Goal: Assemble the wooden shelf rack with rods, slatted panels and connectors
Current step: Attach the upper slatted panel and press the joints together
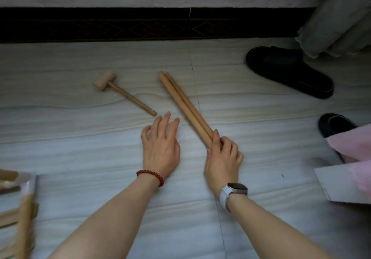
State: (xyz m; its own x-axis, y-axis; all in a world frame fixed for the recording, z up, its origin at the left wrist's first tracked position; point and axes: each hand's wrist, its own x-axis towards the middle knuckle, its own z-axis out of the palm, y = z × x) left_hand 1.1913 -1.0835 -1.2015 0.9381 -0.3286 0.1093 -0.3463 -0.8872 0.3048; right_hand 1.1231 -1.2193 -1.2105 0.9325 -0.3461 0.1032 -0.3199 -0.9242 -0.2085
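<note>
In the head view, two rods (pixel 181 106) are lying side by side and touching on the pale floor (pixel 100 148), running from the upper middle of the frame down toward the centre right. The right hand (pixel 222 156) is gripping their near ends, fingers curled round both, with a white watch (pixel 233 191) sitting on that wrist. The left hand (pixel 160 146) is hovering just left of the rods with its fingers spread and loose, holding nothing; whether its fingertips are touching the floor cannot be told. A red bead bracelet (pixel 150 175) is circling that wrist. A small wooden mallet (pixel 122 92) is lying on the floor at the centre left, its head toward the upper left and the end of its handle near the left fingertips but apart from them. At the lower left edge, blurred wooden parts (pixel 18 214) are showing, too smeared to tell what they are. A black slipper (pixel 289 71) is resting at the upper right, and a second one (pixel 335 124) is peeking out at the right edge beside pink fabric (pixel 353 144). White cardboard (pixel 341 184) is lying at the lower right. A dark patterned skirting (pixel 140 26) is running across the top of the frame.
</note>
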